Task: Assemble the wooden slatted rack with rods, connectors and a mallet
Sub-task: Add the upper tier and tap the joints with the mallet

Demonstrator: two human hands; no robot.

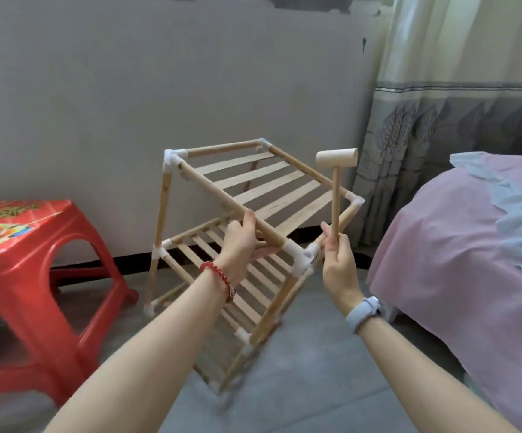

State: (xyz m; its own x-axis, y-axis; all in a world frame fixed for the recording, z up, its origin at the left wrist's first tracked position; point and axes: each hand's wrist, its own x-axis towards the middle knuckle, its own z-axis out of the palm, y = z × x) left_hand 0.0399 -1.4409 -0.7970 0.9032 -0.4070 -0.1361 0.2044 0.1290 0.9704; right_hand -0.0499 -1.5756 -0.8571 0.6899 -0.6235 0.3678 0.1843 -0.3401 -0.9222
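The wooden slatted rack (262,179) stands on the floor in the middle of the view, with several slatted shelves joined by rods and white connectors (173,160). My left hand (241,245) grips the near top rod (222,195) of the rack. My right hand (339,260) holds the handle of a small wooden mallet (336,160), upright, its head raised just right of the rack's top shelf. The near corner connector (300,254) lies between my two hands.
A red plastic stool (19,260) stands at the left. A bed with a pink cover (456,260) fills the right side. A grey wall (159,89) and a curtain (456,89) are behind the rack. Grey floor (300,370) lies below.
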